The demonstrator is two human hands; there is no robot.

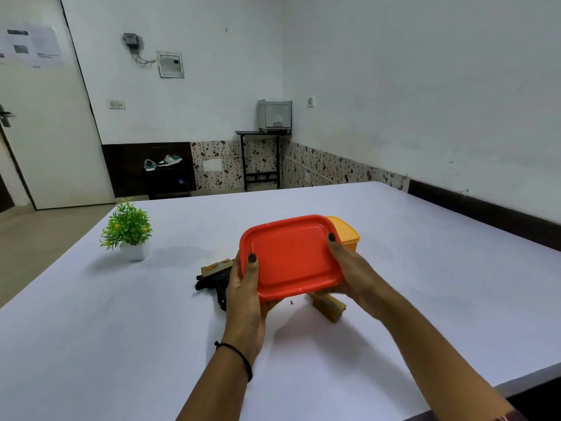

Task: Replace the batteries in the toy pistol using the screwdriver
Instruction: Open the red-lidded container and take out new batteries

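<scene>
Both hands, left [243, 287] and right [349, 268], are gripping a red lid [291, 256] above the table [91, 329], fingers curled around its edges; the toy pistol [214, 279] is lying just left of the lid, partly hidden.

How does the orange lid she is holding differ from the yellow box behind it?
The orange lid is held up in the air by both hands, left hand and right hand, while the yellow box appears to sit on the white table. The lid is red-orange and shows its whole flat top; the box is yellow and mostly hidden behind the lid. Both look like plastic with rounded corners.
</scene>
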